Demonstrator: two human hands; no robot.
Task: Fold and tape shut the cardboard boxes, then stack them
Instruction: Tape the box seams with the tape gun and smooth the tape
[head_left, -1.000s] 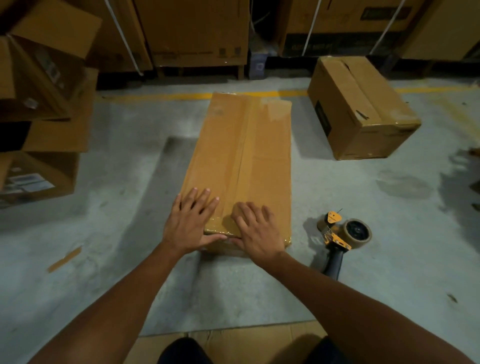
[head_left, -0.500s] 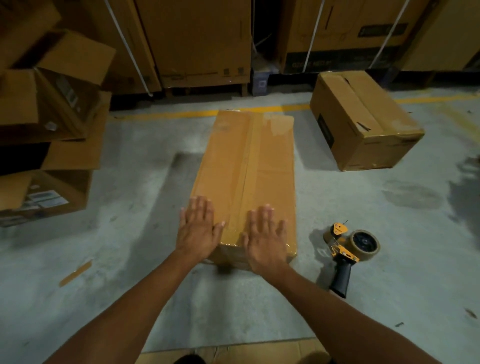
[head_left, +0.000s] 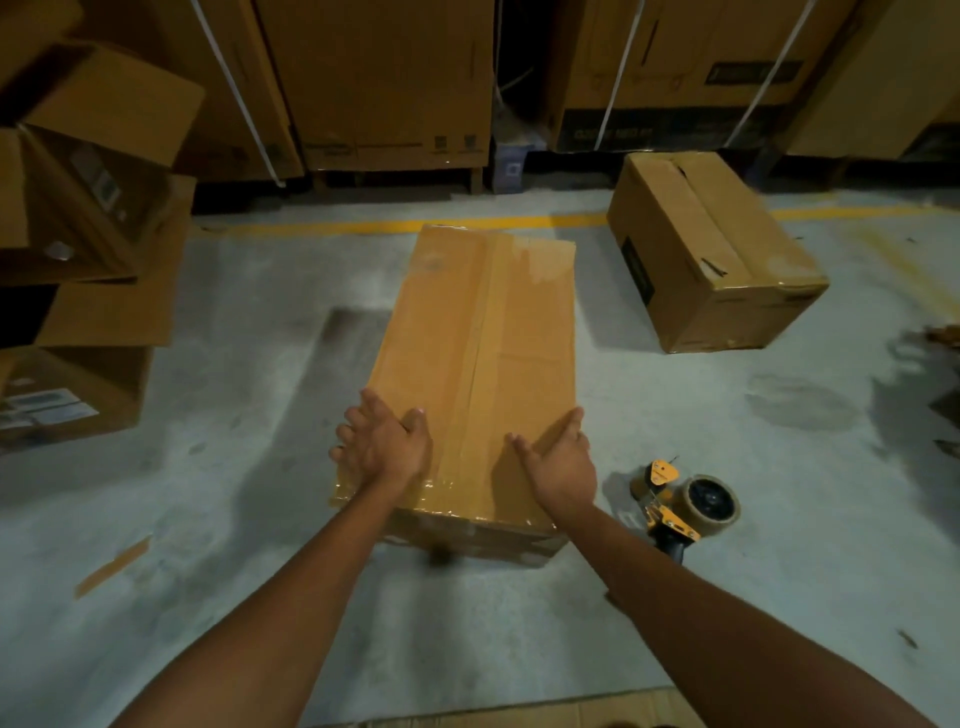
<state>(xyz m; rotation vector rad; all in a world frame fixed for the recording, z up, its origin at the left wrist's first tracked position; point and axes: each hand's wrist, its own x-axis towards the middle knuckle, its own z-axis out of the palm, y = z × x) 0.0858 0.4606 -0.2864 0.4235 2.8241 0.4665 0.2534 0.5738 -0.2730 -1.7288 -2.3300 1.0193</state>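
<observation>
A long cardboard box (head_left: 483, 332) lies on the concrete floor in front of me, its top seam covered with clear tape. My left hand (head_left: 384, 447) lies at the box's near left edge, fingers straight and reaching over the side. At the near right edge my right hand (head_left: 561, 457) is laid with its thumb on the top and straight fingers along the side. A yellow and black tape dispenser (head_left: 685, 506) lies on the floor just right of the box.
A second taped box (head_left: 711, 249) stands tilted at the back right. Open, stacked boxes (head_left: 88, 218) fill the left side. Large strapped cartons (head_left: 374, 78) line the back behind a yellow floor line (head_left: 363, 226). A strip of tape (head_left: 111, 566) sticks to the floor at left.
Both hands have slid apart from the middle of the box top to its near left and right edges. The view has tilted up slightly.
</observation>
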